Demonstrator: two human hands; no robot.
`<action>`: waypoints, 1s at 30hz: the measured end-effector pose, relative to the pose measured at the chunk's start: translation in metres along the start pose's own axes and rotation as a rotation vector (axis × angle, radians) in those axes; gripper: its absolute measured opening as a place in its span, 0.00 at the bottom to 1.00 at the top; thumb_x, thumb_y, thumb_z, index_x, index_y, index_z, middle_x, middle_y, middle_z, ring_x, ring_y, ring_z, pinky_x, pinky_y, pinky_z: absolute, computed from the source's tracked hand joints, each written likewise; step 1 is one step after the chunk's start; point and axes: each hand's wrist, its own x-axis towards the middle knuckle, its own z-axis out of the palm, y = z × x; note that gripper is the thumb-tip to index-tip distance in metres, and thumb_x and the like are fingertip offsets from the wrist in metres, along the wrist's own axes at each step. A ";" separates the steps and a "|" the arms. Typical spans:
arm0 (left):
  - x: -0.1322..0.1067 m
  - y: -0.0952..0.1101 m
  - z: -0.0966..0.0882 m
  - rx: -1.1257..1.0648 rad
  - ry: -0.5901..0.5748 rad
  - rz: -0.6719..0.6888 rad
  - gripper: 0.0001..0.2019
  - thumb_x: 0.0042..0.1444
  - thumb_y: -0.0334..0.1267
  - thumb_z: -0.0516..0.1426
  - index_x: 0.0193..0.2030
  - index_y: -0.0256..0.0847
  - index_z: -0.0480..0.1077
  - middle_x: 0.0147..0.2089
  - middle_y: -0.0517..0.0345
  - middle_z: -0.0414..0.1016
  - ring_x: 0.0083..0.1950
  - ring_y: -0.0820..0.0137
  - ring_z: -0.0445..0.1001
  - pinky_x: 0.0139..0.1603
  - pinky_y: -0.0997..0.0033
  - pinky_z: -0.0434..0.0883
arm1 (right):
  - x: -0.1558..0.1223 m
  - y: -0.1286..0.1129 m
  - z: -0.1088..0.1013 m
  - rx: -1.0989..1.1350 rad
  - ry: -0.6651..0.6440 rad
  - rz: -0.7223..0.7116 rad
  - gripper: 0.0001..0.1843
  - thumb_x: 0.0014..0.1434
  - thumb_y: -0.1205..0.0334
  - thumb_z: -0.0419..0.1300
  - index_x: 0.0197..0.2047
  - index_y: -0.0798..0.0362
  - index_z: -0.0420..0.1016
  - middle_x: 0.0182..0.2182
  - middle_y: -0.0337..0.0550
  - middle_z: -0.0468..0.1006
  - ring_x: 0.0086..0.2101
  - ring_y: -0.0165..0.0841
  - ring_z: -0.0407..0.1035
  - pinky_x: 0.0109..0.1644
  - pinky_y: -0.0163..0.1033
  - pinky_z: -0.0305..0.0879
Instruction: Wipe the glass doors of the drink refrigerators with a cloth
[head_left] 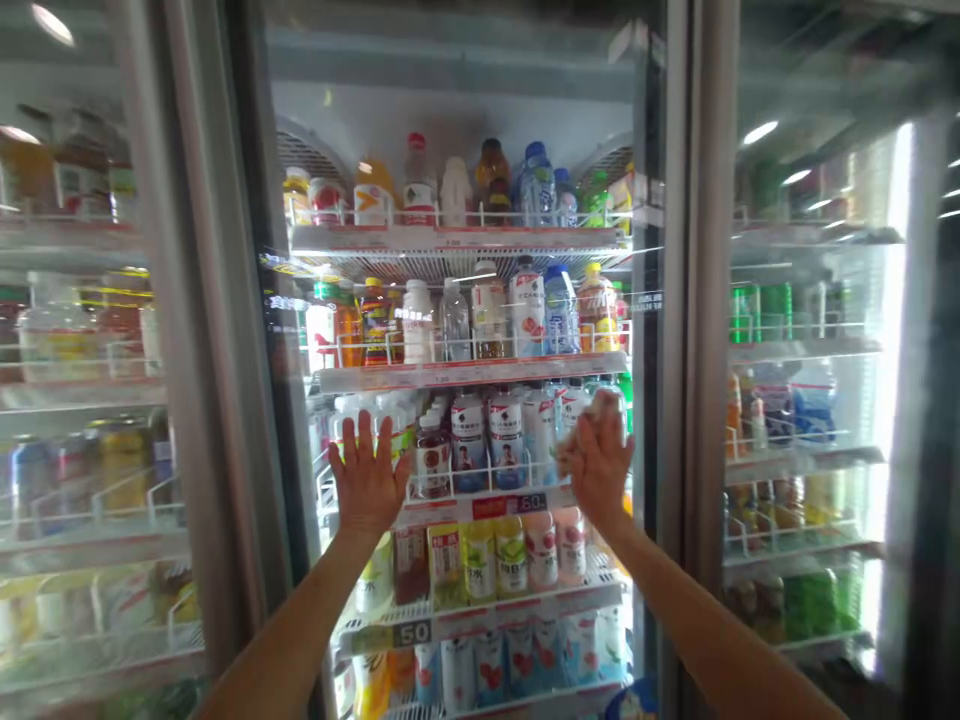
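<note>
My left hand point(367, 478) is open, its fingers spread and pointing up in front of the white bottles point(390, 415) at the left end of the third shelf point(480, 505). My right hand point(598, 455) is raised at the right end of the same shelf, against pale bottles point(574, 405). Its fingers are smeared by motion, so I cannot tell whether they hold anything. Between my hands stand bottles with white and red labels point(487, 440).
The cooler compartment ahead is open, with several wire shelves of drinks point(465, 320). A glass door point(112, 400) with a dark frame point(247, 400) stands to the left. A closed glass door point(810, 400) covers more drinks on the right. Price tags point(412, 632) line the shelf edges.
</note>
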 end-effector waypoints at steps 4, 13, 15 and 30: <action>0.001 0.000 -0.004 0.029 0.012 0.020 0.34 0.61 0.42 0.47 0.68 0.51 0.29 0.72 0.52 0.30 0.71 0.54 0.32 0.66 0.40 0.43 | -0.005 -0.020 0.001 0.133 -0.140 -0.311 0.22 0.59 0.62 0.49 0.56 0.45 0.66 0.62 0.44 0.59 0.64 0.40 0.45 0.65 0.55 0.38; 0.003 0.003 -0.014 0.041 -0.049 0.039 0.33 0.62 0.43 0.46 0.69 0.46 0.32 0.72 0.45 0.32 0.71 0.53 0.32 0.66 0.40 0.46 | 0.010 0.019 -0.001 -0.017 -0.031 0.022 0.27 0.60 0.61 0.47 0.63 0.54 0.57 0.65 0.56 0.51 0.65 0.47 0.41 0.61 0.59 0.45; 0.004 0.003 -0.017 0.046 -0.073 0.028 0.32 0.62 0.44 0.46 0.69 0.44 0.35 0.71 0.44 0.34 0.71 0.53 0.33 0.66 0.41 0.46 | 0.012 0.005 -0.002 0.058 -0.125 -0.168 0.26 0.60 0.62 0.48 0.62 0.49 0.58 0.65 0.49 0.52 0.65 0.43 0.41 0.63 0.58 0.42; 0.008 0.012 -0.031 0.050 -0.188 -0.007 0.33 0.61 0.52 0.44 0.68 0.36 0.42 0.71 0.43 0.34 0.71 0.53 0.32 0.67 0.47 0.46 | 0.037 0.003 0.003 0.127 -0.129 -0.344 0.22 0.61 0.58 0.48 0.58 0.48 0.63 0.62 0.45 0.59 0.65 0.39 0.41 0.65 0.56 0.35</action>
